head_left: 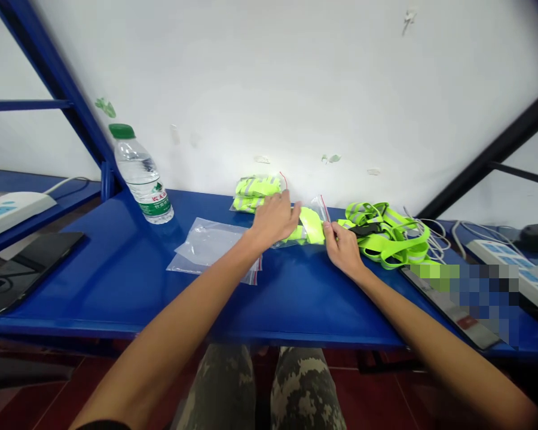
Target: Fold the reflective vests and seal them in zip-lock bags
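Note:
A clear zip bag with a folded yellow-green reflective strap in it lies on the blue table between my hands. My right hand pinches its edge near the red-lined zip. My left hand is over the bag's left side, fingers bent; what it holds, if anything, is hidden. Just behind it sit packed reflective straps. Flat clear bags lie left of the hands. Loose yellow-green straps with a black buckle are heaped to the right.
A water bottle with a green cap stands at the back left. Phones lie at the left and right. White power strips and cables sit at both sides, beside metal frames. The wall is behind the table.

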Motion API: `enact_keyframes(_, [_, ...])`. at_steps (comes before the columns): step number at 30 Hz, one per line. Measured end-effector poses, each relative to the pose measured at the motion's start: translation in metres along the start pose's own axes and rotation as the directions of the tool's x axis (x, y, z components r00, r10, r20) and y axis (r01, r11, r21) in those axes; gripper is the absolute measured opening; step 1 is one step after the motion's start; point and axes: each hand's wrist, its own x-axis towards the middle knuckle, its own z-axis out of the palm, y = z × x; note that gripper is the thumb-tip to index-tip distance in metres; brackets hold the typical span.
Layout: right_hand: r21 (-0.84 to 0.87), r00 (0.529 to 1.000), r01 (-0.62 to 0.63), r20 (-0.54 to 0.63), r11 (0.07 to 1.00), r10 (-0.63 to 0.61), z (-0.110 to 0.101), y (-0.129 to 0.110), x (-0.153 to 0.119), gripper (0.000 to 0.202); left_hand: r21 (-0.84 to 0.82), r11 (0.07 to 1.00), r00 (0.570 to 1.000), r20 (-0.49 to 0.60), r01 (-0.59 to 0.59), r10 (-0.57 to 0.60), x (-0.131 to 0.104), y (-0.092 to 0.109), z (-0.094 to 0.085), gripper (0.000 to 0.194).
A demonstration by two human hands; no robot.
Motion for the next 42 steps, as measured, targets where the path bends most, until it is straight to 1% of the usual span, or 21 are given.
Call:
enact_keyframes(1, [-0.004,1.0,0.01,0.004,1.0,-0.01,0.0,-0.001,0.0,0.039,-0.026,0.999,0.999,-0.017,-0.047,0.046,0.007,0.005,0.007,0.055])
enact_keyframes(3, [-0.014,0.999,0.021,0.024,1.0,-0.021,-0.002,-0.001,-0.001,0.036,-0.067,0.993,0.994,0.026,-0.1,0.101,0.018,0.011,0.021,0.064])
enact_keyframes(5, [-0.009,0.998,0.013,0.066,1.0,-0.012,-0.004,0.0,-0.001,0.035,-0.055,0.993,0.992,0.057,-0.106,0.109,0.024,0.012,0.033,0.065])
enact_keyframes(7, [0.041,0.991,-0.021,0.134,0.999,0.015,-0.006,0.003,0.001,0.033,0.001,0.995,0.995,0.028,-0.097,0.097,0.025,0.011,0.041,0.066])
enact_keyframes(10, [0.166,0.97,-0.107,0.236,0.98,0.066,-0.007,0.008,0.006,0.034,0.066,0.994,0.996,-0.023,-0.087,0.089,0.021,0.013,0.048,0.065])
enact_keyframes(12, [0.207,0.961,-0.147,0.263,0.967,0.089,-0.006,0.009,0.008,0.038,0.079,0.993,0.995,-0.035,-0.089,0.092,0.017,0.016,0.051,0.061])
enact_keyframes(14, [0.196,0.965,-0.141,0.247,0.97,0.091,-0.004,0.008,0.009,0.04,0.077,0.993,0.994,-0.043,-0.094,0.097,0.013,0.019,0.054,0.058])
enact_keyframes(18, [0.134,0.986,-0.072,0.159,0.988,0.05,-0.003,0.002,0.006,0.037,0.046,0.993,0.992,-0.057,-0.113,0.116,0.011,0.019,0.054,0.058])
enact_keyframes(22, [0.08,0.994,-0.031,0.102,0.996,0.023,-0.004,-0.001,0.005,0.032,0.022,0.991,0.99,-0.047,-0.133,0.134,0.012,0.015,0.045,0.063])
enact_keyframes(26, [0.034,0.999,0.002,0.044,0.999,-0.003,-0.007,0.0,0.006,0.03,0.063,0.991,0.992,-0.027,-0.119,0.121,0.014,0.01,0.036,0.074])
enact_keyframes(29, [0.054,0.999,-0.042,-0.012,0.998,0.043,-0.011,0.001,0.005,0.033,0.068,0.996,0.998,-0.014,-0.065,0.066,0.014,0.004,0.037,0.08])
enact_keyframes(31, [0.11,0.995,-0.102,-0.012,0.989,0.104,-0.012,0.001,0.005,0.035,0.058,0.997,0.998,-0.015,-0.052,0.053,0.013,0.002,0.041,0.082])
enact_keyframes(34, [0.228,0.974,-0.227,0.077,0.947,0.215,-0.009,0.0,0.006,0.038,0.063,0.995,0.995,-0.054,-0.077,0.081,0.012,0.002,0.05,0.084])
enact_keyframes(37, [0.336,0.925,-0.373,0.204,0.865,0.32,-0.002,-0.002,0.01,0.048,0.07,0.992,0.99,-0.084,-0.108,0.114,0.011,0.006,0.057,0.083])
enact_keyframes(38, [0.351,0.919,-0.39,0.214,0.852,0.332,0.0,-0.003,0.011,0.05,0.068,0.991,0.989,-0.087,-0.116,0.122,0.011,0.007,0.059,0.081])
enact_keyframes(39, [0.354,0.922,-0.383,0.202,0.853,0.33,0.003,-0.005,0.012,0.053,0.066,0.99,0.988,-0.088,-0.122,0.128,0.011,0.008,0.061,0.08])
enact_keyframes(42, [0.3,0.953,-0.301,0.116,0.905,0.279,0.01,-0.01,0.015,0.058,0.072,0.99,0.988,-0.091,-0.121,0.127,0.011,0.01,0.064,0.072])
